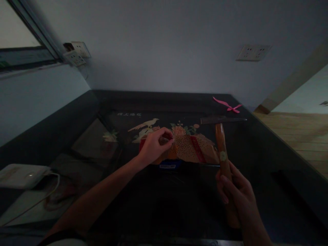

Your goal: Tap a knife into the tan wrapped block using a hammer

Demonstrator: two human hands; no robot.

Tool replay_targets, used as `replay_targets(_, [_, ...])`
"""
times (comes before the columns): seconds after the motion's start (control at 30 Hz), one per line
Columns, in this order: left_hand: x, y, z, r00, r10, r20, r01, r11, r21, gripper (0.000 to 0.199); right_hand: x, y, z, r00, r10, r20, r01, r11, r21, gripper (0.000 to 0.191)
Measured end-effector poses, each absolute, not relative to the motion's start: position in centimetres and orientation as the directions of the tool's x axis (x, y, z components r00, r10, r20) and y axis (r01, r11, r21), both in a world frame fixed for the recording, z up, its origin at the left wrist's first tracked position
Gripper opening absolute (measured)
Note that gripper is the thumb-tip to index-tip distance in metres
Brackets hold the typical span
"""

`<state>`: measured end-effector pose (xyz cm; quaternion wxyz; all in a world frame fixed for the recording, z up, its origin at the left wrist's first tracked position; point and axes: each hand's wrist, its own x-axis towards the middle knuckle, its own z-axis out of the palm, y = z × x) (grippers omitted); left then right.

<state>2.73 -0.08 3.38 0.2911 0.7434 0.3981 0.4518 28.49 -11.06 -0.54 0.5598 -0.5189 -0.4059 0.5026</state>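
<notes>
My right hand point(237, 189) is wrapped round the wooden handle of a hammer point(220, 140), whose dark metal head points up and away from me. My left hand point(160, 143) is pinched, thumb and finger together, over a brown dotted piece point(187, 148) with a red band. Whatever sits between those fingertips is too small to make out. Under the dotted piece the edge of a blue object point(169, 165) shows. The piece lies on a dark surface printed with a bird and flowers point(146, 126).
On the dark table point(159, 99), a pink ribbon point(229, 107) lies at the back right. A white device point(23, 176) with a cable is at the left. A dark flat object point(299, 194) lies at the right. Sockets point(253, 53) are on the wall.
</notes>
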Motion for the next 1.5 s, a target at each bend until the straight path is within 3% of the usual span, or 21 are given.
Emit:
replay_targets(0.43, [2.8,0.1,2.6,0.322,0.87,0.373,0.344,-0.474,0.81,0.004,28.2,-10.9,-0.4,0.127,0.99,-0.067,-0.062,-0.06,-0.996,0.056])
replay_targets(0.73, [2.7,0.5,1.8,0.333,0.862,0.382,0.359,-0.49,0.794,0.004,31.3,-10.9,4.6,-0.006,0.994,-0.106,0.318,-0.099,-0.943,0.062])
replay_targets(0.9, [2.8,0.6,1.5,0.326,0.872,0.364,0.361,-0.471,0.805,0.005,31.5,-10.5,8.5,-0.144,0.988,0.049,0.594,0.126,-0.794,0.052])
replay_targets(1.07, [2.9,0.5,1.8,0.307,0.897,0.318,0.396,-0.424,0.815,0.006,31.1,-9.9,9.2,-0.316,0.929,0.194,0.697,0.366,-0.617,0.047])
replay_targets(1.27, [3.0,0.5,1.9,0.308,0.895,0.324,0.413,-0.432,0.802,0.004,30.7,-9.7,9.6,-0.373,0.888,0.267,0.718,0.459,-0.523,0.047])
replay_targets(1.5, [2.9,0.7,1.4,0.325,0.9,0.291,0.445,-0.417,0.793,0.008,30.4,-9.7,9.7,-0.409,0.882,0.233,0.703,0.467,-0.537,0.046])
